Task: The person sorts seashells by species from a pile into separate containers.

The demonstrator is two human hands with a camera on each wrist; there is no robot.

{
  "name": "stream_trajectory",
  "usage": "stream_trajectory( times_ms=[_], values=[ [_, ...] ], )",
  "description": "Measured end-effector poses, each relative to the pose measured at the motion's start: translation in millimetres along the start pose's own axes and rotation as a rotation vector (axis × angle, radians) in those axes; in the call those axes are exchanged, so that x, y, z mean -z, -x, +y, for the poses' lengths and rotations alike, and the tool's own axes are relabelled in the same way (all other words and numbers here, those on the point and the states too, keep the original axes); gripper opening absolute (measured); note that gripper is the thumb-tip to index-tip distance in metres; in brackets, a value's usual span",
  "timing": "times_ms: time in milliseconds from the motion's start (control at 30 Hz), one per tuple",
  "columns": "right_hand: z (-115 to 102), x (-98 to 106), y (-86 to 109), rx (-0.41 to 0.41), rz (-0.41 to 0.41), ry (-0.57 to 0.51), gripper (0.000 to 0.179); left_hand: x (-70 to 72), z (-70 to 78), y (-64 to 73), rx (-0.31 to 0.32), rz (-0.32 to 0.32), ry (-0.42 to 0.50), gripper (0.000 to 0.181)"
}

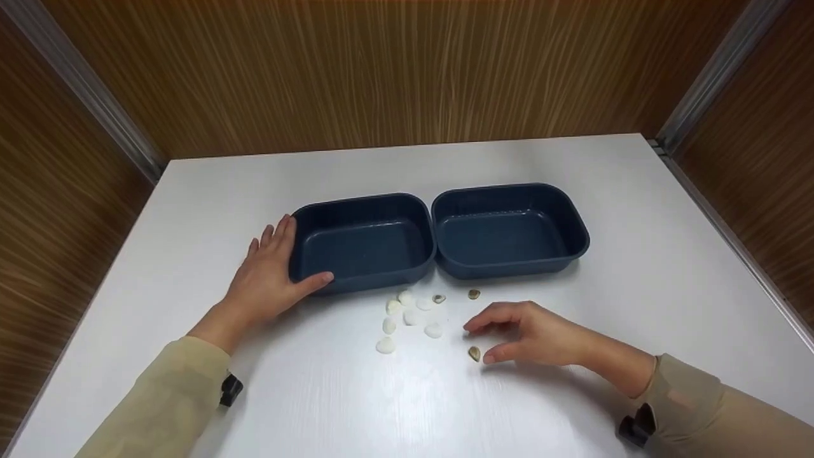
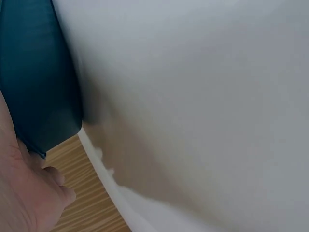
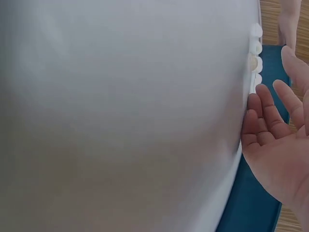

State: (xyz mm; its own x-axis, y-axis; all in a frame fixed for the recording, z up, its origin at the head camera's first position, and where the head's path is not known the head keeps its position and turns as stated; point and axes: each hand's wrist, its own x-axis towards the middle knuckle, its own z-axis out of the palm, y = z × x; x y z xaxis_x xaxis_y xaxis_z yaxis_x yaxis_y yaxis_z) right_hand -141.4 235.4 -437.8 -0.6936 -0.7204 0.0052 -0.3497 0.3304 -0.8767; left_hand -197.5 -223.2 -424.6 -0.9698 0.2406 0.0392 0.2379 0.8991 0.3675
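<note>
In the head view my left hand (image 1: 264,280) rests at the near left corner of the left dark blue bin (image 1: 365,280). Its fingers lie straight along the bin's left side, and the thumb touches the front rim. Over the table at right, my right hand (image 1: 540,334) holds nothing, its thumb and fingers apart. A brown shell (image 1: 474,353) lies close by the right thumb tip. Farther back are a second brown shell (image 1: 474,294) and a third with a pale centre (image 1: 439,298). Several small white shells (image 1: 410,317) form a loose group between the hands.
A matching right bin (image 1: 515,270) stands against the left one, with nothing inside either. Both sit on a white table (image 1: 305,394). Wood-grain panels (image 1: 407,76) enclose its back and sides.
</note>
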Motion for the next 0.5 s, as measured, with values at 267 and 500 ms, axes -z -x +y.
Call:
stream_trajectory(
  times_ms=[267, 500],
  values=[
    [6.9, -2.3, -4.3, 0.082, -0.037, 0.007, 0.040, -0.9, -0.8, 0.1, -0.014, -0.011, -0.039, 0.122],
    [8.7, -5.1, -4.4, 0.105, -0.028, 0.022, 0.036, 1.1, 0.2, -0.5, -0.018, -0.024, -0.068, 0.122]
  ],
)
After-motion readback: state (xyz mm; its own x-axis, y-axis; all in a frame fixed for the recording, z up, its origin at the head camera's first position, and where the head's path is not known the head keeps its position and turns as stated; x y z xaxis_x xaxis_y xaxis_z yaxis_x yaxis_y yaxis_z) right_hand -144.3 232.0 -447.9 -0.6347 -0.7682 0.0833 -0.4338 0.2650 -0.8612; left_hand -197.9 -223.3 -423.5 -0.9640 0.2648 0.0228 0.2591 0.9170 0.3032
